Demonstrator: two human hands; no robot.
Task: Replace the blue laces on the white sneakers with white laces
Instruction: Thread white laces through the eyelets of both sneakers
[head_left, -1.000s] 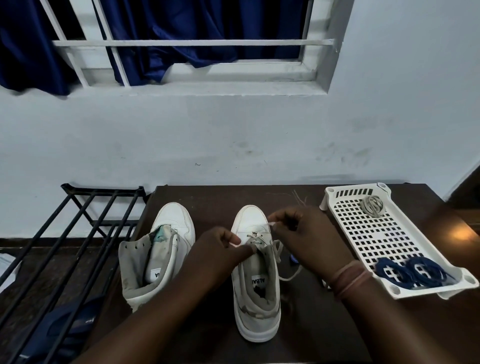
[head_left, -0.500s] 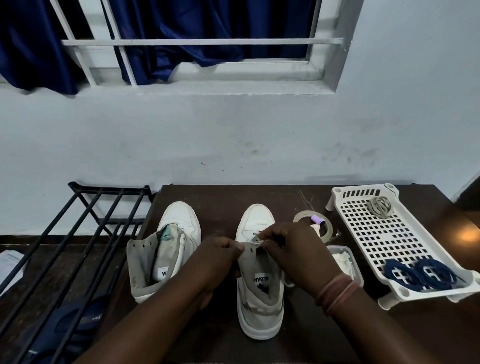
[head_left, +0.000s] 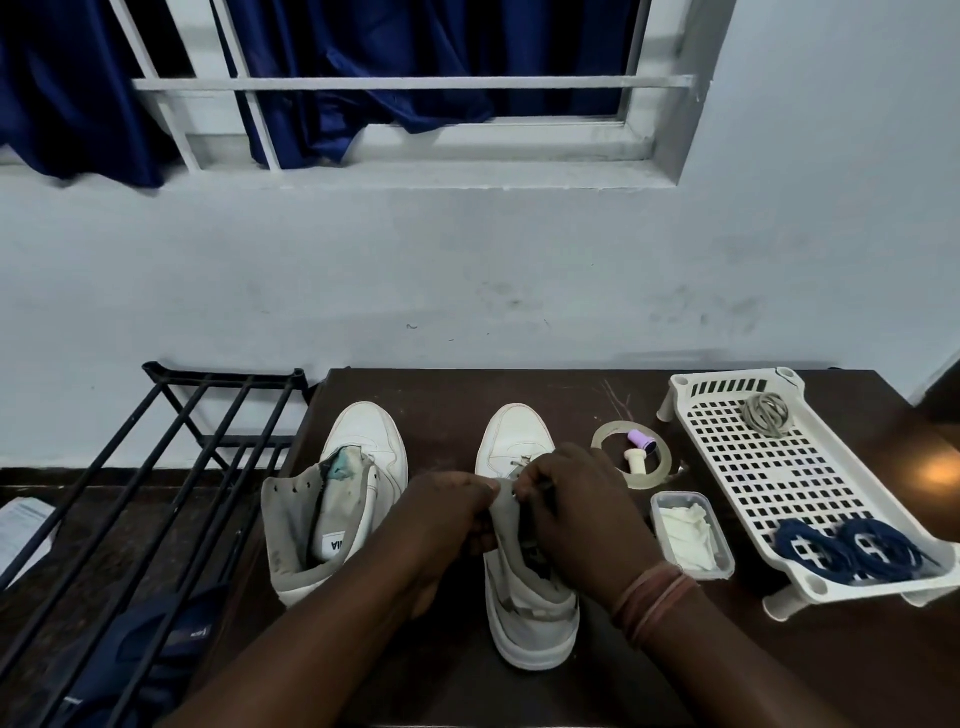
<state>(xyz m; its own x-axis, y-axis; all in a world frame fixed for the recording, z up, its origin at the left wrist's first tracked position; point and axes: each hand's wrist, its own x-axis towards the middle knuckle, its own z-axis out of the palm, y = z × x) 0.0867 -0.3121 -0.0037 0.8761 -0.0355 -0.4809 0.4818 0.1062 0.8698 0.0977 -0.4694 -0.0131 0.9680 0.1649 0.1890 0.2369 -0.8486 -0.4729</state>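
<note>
Two white sneakers stand on the dark table, toes toward the wall. The left sneaker (head_left: 358, 483) has bare eyelets and an open tongue. Over the right sneaker (head_left: 524, 525) both my hands work at the upper. My left hand (head_left: 447, 514) pinches the left side of its upper. My right hand (head_left: 576, 504) curls over the right side, fingers closed near the eyelets; a short bit of pale lace shows just beyond the fingers. Two coiled blue laces (head_left: 852, 551) lie in the white tray (head_left: 727, 441). A coiled whitish lace (head_left: 766, 413) lies at the tray's far end.
A tape ring (head_left: 605, 434) with a small purple spool and a white spool lies right of the sneaker. A clear box (head_left: 691, 535) with white cloth sits before it. A black metal rack (head_left: 156, 467) stands left of the table (head_left: 441, 395).
Both hands moved back from the toe-end eyelets toward the tongue and closed on the upper. The view shifted left, so the tape ring and clear box came into sight.
</note>
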